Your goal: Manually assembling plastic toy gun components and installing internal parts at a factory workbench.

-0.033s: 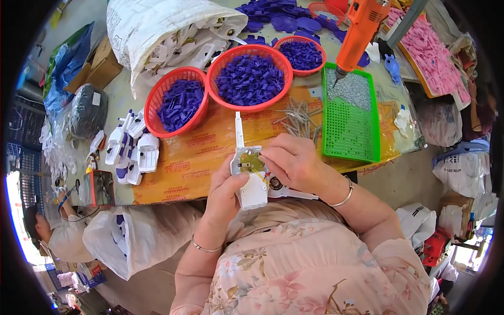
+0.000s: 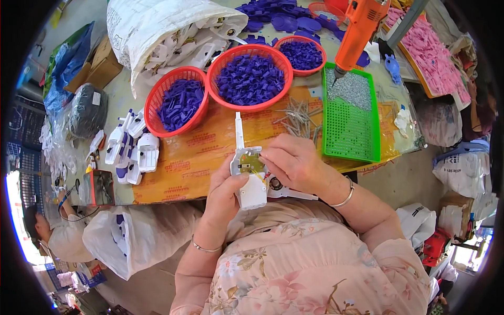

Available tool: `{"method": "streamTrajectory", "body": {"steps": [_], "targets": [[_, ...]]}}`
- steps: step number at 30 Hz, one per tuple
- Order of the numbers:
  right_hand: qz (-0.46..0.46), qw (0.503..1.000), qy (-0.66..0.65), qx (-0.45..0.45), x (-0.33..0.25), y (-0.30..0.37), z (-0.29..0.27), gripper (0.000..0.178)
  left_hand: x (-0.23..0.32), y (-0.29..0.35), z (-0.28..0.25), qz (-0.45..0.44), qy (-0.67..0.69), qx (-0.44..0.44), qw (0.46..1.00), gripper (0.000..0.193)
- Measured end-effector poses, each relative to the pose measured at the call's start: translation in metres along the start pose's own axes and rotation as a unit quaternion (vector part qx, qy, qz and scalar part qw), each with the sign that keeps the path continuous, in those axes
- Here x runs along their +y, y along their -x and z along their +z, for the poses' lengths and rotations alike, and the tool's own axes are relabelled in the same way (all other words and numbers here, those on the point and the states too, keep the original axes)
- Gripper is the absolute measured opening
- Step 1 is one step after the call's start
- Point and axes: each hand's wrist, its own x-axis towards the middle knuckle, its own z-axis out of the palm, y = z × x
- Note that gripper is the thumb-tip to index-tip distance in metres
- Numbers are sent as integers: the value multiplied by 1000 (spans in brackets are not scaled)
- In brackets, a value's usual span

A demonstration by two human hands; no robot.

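Close in front of my body, my left hand (image 2: 222, 190) is closed around a white plastic housing (image 2: 254, 193), its thumb lying across the front. A greenish circuit board (image 2: 249, 160) with thin yellow wires sits in the housing, and a long narrow white arm (image 2: 239, 130) points away from me. My right hand (image 2: 295, 164) pinches at the board's right edge; its fingertips hide whatever is between them. Below that hand shows a second white shell (image 2: 294, 193) with a round dark part (image 2: 275, 183), partly covered by the hand and the first housing.
Red baskets of purple parts (image 2: 249, 79) stand ahead, beside loose metal pins (image 2: 300, 119). A green tray (image 2: 350, 131) with small screws lies right, under a hanging orange electric screwdriver (image 2: 362, 31). White-and-purple assemblies (image 2: 134, 152) lie left; a white sack (image 2: 168, 31) sits behind.
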Motion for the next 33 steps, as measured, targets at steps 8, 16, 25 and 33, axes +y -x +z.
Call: {"method": "streamTrajectory", "body": {"steps": [8, 16, 25, 33], "targets": [[-10, 999, 45, -26, -8, -3, 0, 15, -1, -2, 2, 2, -35, 18, 999, 45], [45, 995, 55, -70, -16, -3, -1, 12, -4, -2, 4, 6, -53, 75, 996, 40], [125, 990, -39, -54, -15, -1, 1, 11, -2, -5, -10, -20, -37, 27, 999, 46], [144, 983, -74, -84, -8, -1, 2, 11, -4, -8, -15, -31, 23, -6, 999, 48]]}}
